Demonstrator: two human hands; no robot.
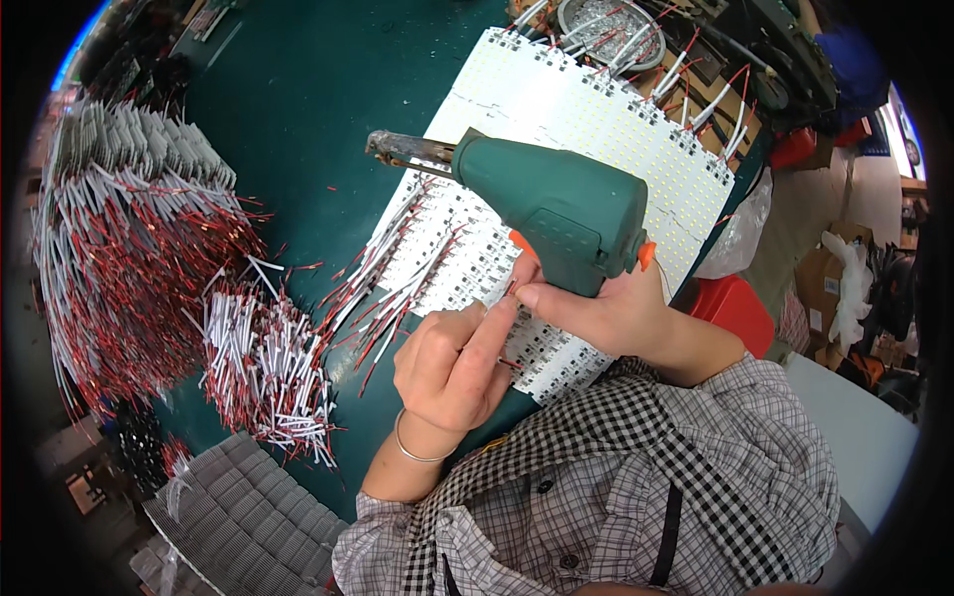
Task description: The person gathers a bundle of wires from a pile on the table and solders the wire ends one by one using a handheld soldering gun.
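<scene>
Right hand (pixel 624 313) — holds green soldering gun (pixel 561 194) | left hand (pixel 447 366) — over white boards (pixel 477 250)

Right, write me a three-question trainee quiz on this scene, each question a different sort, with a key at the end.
1. Which hand grips the green gun-shaped tool: A) left, B) right, C) both?
2. True or false: in the picture, the loose heap of short red-and-white wires lies to the right of the white panel.
3. Fill the gap: the tool's metal tip points toward the ____ side of the picture.

Key:
1. B, the right hand.
2. False; the heap of short wires lies to the left of the panel.
3. Left.
</scene>
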